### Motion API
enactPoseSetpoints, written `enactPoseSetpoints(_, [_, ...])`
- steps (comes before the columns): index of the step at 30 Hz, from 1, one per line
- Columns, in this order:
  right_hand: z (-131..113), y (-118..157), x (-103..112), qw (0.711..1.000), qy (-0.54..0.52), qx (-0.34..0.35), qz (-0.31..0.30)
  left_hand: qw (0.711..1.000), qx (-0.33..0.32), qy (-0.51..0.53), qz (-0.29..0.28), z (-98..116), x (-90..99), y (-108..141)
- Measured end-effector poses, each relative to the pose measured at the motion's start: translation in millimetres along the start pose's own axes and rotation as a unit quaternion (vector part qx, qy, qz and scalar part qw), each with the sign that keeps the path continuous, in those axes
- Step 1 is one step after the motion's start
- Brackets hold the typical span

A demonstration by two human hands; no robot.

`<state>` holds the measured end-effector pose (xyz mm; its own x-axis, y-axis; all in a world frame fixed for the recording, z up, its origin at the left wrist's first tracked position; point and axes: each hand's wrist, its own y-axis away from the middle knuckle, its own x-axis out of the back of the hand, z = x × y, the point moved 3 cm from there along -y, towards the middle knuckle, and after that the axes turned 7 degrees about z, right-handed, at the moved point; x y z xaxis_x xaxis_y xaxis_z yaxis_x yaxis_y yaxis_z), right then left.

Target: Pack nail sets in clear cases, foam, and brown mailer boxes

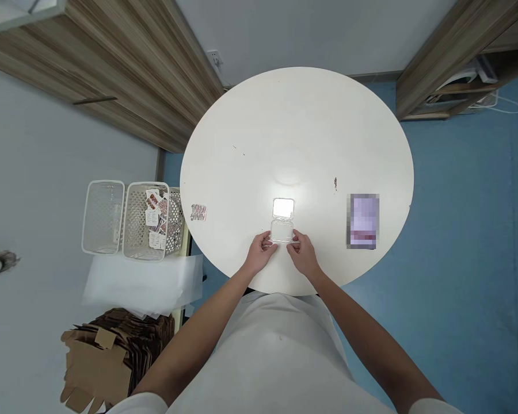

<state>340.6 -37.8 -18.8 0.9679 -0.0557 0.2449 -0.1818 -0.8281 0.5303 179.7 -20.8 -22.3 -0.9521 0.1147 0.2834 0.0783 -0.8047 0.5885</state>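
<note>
A small clear plastic box (282,232) lies opened out near the front edge of the round white table (293,126). Its raised lid (284,208) catches a bright glare and points away from me. My left hand (260,252) pinches the near left corner of the box between thumb and fingers. On the opposite corner, my right hand (303,253) grips in the same way. No contents can be made out inside the box. Further left on the table is a small flat cluster of pinkish, nail-shaped pieces (198,213).
A pixelated purple rectangular item (363,221) sits on the table's right. Beside the table at left stand two white baskets, one bare inside (103,215) and one with printed packs (155,221). Translucent sheets (142,282) and folded cardboard boxes (97,362) lie nearer me.
</note>
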Motion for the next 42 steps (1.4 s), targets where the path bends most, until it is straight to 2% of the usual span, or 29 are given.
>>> enactPoseSetpoints(9, [-3, 1, 0, 0.999, -0.015, -0.029, -0.004, 0.998, 0.022, 0.047, -0.045, 4, 3.2, 1])
enactPoseSetpoints(15, [-2, 4, -3, 0.999, -0.031, -0.022, 0.023, 0.997, 0.010, -0.001, -0.076, -4, 14.9, 3])
enactPoseSetpoints(17, [2, 8, -4, 0.998, -0.042, -0.017, 0.049, 0.995, -0.002, -0.031, -0.091, -12, 27.0, 6])
enactPoseSetpoints(20, [10, 18, -4, 0.993, -0.047, -0.024, 0.104, 0.991, -0.015, -0.077, -0.105, -26, 56.2, 9])
enactPoseSetpoints(22, [12, 25, -4, 0.988, -0.040, -0.018, 0.147, 0.990, -0.033, -0.112, -0.084, -31, 83.4, 10])
enactPoseSetpoints(25, [3, 36, -9, 0.981, -0.017, 0.029, 0.193, 0.985, -0.078, -0.150, -0.021, -30, 131.4, 4])
enactPoseSetpoints(27, [-8, 40, -22, 0.978, -0.004, 0.060, 0.200, 0.981, -0.098, -0.165, 0.027, -28, 164.9, -5])
enactPoseSetpoints(29, [-21, 40, -44, 0.980, 0.007, 0.078, 0.185, 0.974, -0.117, -0.181, 0.067, -25, 195.9, -18])
enactPoseSetpoints(33, [-41, 36, -111, 0.991, 0.056, 0.100, 0.075, 0.955, -0.158, -0.231, 0.099, -15, 240.4, -45])
enactPoseSetpoints(37, [-53, 29, -171, 0.983, 0.144, 0.113, -0.023, 0.951, -0.168, -0.247, 0.078, -4, 258.9, -67])
enactPoseSetpoints(39, [-61, 22, -188, 0.971, 0.198, 0.123, -0.049, 0.948, -0.173, -0.261, 0.062, 2, 260.5, -78])
enactPoseSetpoints(42, [-79, 4, -202, 0.955, 0.260, 0.134, -0.054, 0.943, -0.185, -0.273, 0.040, 7, 257.9, -94])
